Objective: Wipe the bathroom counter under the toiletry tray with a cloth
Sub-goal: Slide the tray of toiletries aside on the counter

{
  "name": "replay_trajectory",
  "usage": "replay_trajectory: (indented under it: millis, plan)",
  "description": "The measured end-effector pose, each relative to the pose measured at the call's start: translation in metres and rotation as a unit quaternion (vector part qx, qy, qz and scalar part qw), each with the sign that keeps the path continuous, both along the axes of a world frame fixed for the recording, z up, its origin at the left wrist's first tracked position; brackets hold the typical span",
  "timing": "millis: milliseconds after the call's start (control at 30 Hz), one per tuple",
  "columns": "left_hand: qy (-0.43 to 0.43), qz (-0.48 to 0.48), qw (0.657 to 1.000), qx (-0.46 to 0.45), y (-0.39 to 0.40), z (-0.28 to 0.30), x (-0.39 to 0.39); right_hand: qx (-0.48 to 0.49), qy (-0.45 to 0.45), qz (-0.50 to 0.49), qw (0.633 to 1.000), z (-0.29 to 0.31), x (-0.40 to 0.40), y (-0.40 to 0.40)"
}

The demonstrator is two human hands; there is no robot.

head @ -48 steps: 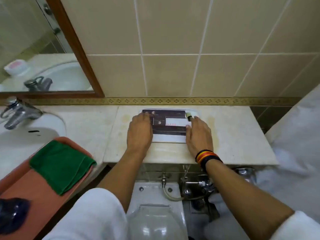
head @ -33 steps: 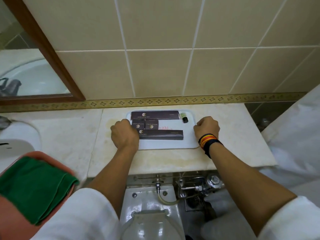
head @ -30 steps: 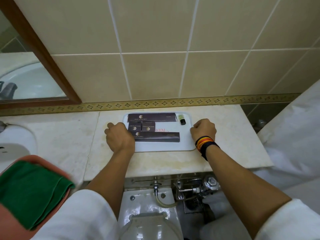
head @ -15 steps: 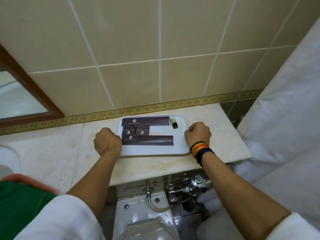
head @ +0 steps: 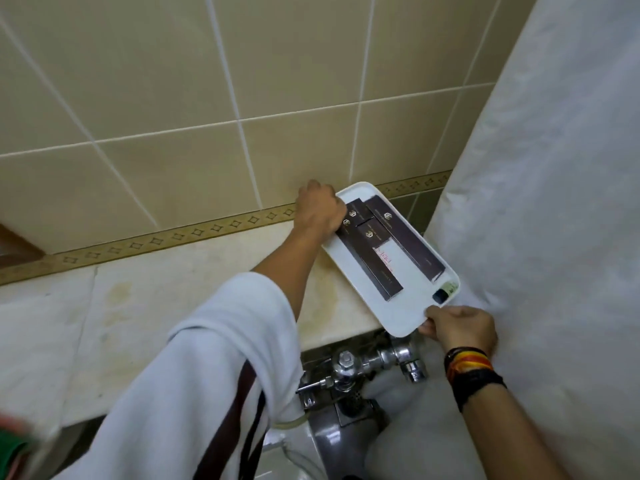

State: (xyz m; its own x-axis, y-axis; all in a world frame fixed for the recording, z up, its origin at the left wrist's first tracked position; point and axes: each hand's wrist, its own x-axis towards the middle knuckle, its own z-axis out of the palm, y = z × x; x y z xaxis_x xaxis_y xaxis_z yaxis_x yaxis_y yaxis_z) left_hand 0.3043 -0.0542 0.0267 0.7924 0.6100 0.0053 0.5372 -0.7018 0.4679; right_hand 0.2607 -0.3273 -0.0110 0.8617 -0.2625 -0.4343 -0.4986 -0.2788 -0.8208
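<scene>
Clearly, you had the toiletry tray (head: pixel 360 275) gripped at both ends. Your left hand (head: pixel 320 211) was clenched around the far short edge of the tray, close to the tiled wall (head: pixel 173 116) and its patterned border strip (head: pixel 173 237). Your right hand (head: pixel 459 329) pinched the near corner, thumb on top and fingers curled beneath. The tray was turned so its long side ran from your left hand back toward your right, and its near end hung past the front edge of the counter (head: pixel 156 306), above the chrome valve (head: pixel 349 368).

Between your two hands, on the tray, lay several dark boxes (head: pixel 391 244), long and short, lined up along its length. Just ahead of your right thumb a small bottle with a black cap (head: pixel 441 295) rested in the tray's near corner. Whether the tray's far end touched the counter or was lifted clear, I could not tell.

Left of your left forearm, the pale marble counter showed yellowish staining. Your white sleeve (head: pixel 214 358) covered the left arm up to the mid-forearm. On your right wrist sat a stack of coloured and black bands (head: pixel 471 367). Right beside your right hand hung a white curtain (head: pixel 554 202). Far to the left of your left sleeve, at the picture's bottom corner, a blurred green shape (head: pixel 12 448) showed; it was too smeared to say what it was.
</scene>
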Motion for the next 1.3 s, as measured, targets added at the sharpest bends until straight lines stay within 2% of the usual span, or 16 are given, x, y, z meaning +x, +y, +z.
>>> replay_trajectory:
  millis: [267, 467, 533, 600, 667, 700, 767, 833, 900, 1000, 1133, 1200, 1300]
  plan:
    - [0.031, -0.063, 0.997, -0.043, -0.001, -0.048, 0.048, 0.059, -0.003, -0.065, 0.996, -0.023, 0.003, -0.001]
    - [-0.022, -0.115, 0.991, -0.059, -0.005, -0.061, 0.034, 0.090, -0.004, -0.087, 0.992, -0.039, 0.000, 0.009]
    - [-0.052, -0.130, 0.990, -0.034, -0.007, -0.064, 0.018, 0.101, 0.003, -0.094, 0.990, -0.041, -0.003, 0.011]
    - [-0.070, -0.146, 0.986, 0.041, -0.012, -0.067, -0.002, 0.090, -0.020, -0.094, 0.991, -0.039, -0.009, 0.012]
    - [-0.069, -0.153, 0.977, 0.133, -0.016, -0.067, -0.027, -0.040, -0.112, -0.046, 0.992, -0.030, -0.020, 0.017]
    - [-0.069, -0.153, 0.971, 0.168, -0.015, -0.068, -0.038, -0.106, -0.177, -0.002, 0.979, -0.023, -0.026, 0.022]
    - [-0.064, -0.153, 0.965, 0.206, -0.011, -0.065, -0.059, -0.163, -0.289, 0.113, 0.937, -0.015, -0.029, 0.039]
    - [-0.059, -0.153, 0.959, 0.230, -0.009, -0.060, -0.075, -0.210, -0.336, 0.231, 0.889, -0.013, -0.021, 0.063]
    - [-0.067, -0.144, 0.957, 0.244, -0.006, -0.050, -0.091, -0.270, -0.377, 0.307, 0.831, -0.009, -0.008, 0.091]
    - [-0.077, -0.111, 0.959, 0.249, -0.002, -0.032, -0.117, -0.327, -0.423, 0.370, 0.760, 0.012, 0.006, 0.128]
    - [-0.089, -0.060, 0.960, 0.259, 0.015, 0.007, -0.164, -0.314, -0.501, 0.419, 0.689, 0.061, -0.007, 0.176]
    - [-0.089, -0.038, 0.953, 0.286, 0.026, 0.030, -0.192, -0.304, -0.530, 0.429, 0.665, 0.089, -0.025, 0.200]
    - [-0.084, -0.001, 0.948, 0.309, 0.050, 0.071, -0.232, -0.288, -0.560, 0.428, 0.648, 0.128, -0.053, 0.232]
